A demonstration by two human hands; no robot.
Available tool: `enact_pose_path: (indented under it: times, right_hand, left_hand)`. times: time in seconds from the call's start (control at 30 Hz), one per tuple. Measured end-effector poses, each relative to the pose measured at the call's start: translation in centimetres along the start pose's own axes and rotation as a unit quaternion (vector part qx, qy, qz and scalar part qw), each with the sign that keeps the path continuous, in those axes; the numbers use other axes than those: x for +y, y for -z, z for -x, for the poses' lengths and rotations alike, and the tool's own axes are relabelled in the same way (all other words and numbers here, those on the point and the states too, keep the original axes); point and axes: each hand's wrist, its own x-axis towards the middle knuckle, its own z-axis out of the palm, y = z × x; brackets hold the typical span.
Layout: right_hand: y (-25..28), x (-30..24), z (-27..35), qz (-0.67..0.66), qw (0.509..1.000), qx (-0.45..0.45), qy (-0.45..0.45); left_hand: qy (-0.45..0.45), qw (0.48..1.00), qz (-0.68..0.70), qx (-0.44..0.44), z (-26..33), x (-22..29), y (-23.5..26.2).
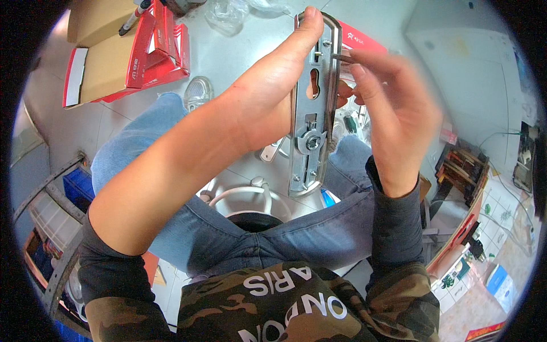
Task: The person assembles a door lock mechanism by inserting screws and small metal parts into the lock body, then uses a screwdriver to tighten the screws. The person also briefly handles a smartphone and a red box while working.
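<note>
My left hand (282, 80) grips a long metal door-handle backplate (303, 162) by its side, thumb along the upper end. The plate stands nearly upright in front of me, its inner side showing a keyhole-shaped opening, several small posts and a round spindle seat. At its upper right edge my right hand (401, 108) is closed, thumb and forefinger pinching a thin dark rod-like piece (343, 58) whose tip meets the plate. The right fingers are partly blurred. Behind the plate, part of another metal fitting (270, 151) shows.
Red cardboard boxes (137, 68), one open with a marker (134, 17) on it, lie at the far left. Clear plastic bags (227, 16) are on the floor ahead. A metal rack (60, 228) stands at left, and a wooden rack (461, 171) at right.
</note>
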Motion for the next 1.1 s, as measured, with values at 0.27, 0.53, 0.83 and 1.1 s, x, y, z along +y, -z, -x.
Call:
enact_pose_path:
  times: [0.27, 0.53, 0.83, 1.1]
  right_hand:
    - [-0.3, 0.0, 0.1, 0.055, 0.998, 0.004, 0.031]
    - [-0.3, 0.1, 0.0, 0.098, 0.993, 0.0, 0.067]
    - [0.0, -0.4, -0.1, 0.249, 0.964, -0.016, 0.094]
    - [0.0, 0.1, -0.4, 0.251, 0.962, -0.031, 0.102]
  left_hand:
    - [0.073, 0.995, 0.038, 0.055, 0.3, 0.2, 0.2]
    - [0.041, 0.992, -0.03, 0.118, 0.4, -0.2, -0.7]
    - [-0.025, 0.947, -0.195, 0.252, 0.3, -1.4, -1.8]
    - [-0.027, 0.954, -0.21, 0.213, 0.4, -1.5, -1.8]
